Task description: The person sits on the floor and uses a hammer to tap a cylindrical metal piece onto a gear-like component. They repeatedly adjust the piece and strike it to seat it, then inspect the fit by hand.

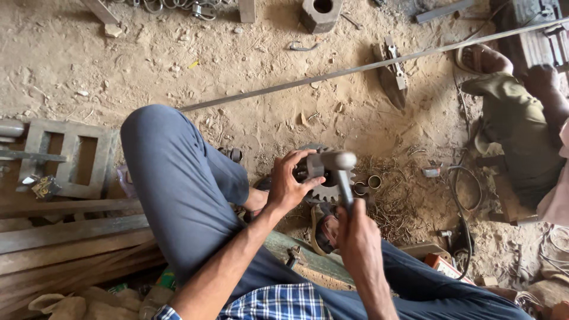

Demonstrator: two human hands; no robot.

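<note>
My left hand (290, 185) grips the left side of a toothed metal gear (328, 189) that rests on the sandy ground between my feet. Gripped in my right hand (355, 231) is the handle of a hammer (338, 161), whose grey head hangs just above the gear's hub. My raised left knee in blue trousers (178, 178) stands left of the gear. Part of the gear is hidden behind the hammer head and my fingers.
A long thin steel bar (367, 66) crosses the ground diagonally. Small metal rings (374, 181) lie right of the gear. A welded steel frame (65, 157) and wooden planks (71, 237) lie at left. Another person's leg and sandalled foot (504, 89) are at upper right, with cables (465, 195) near.
</note>
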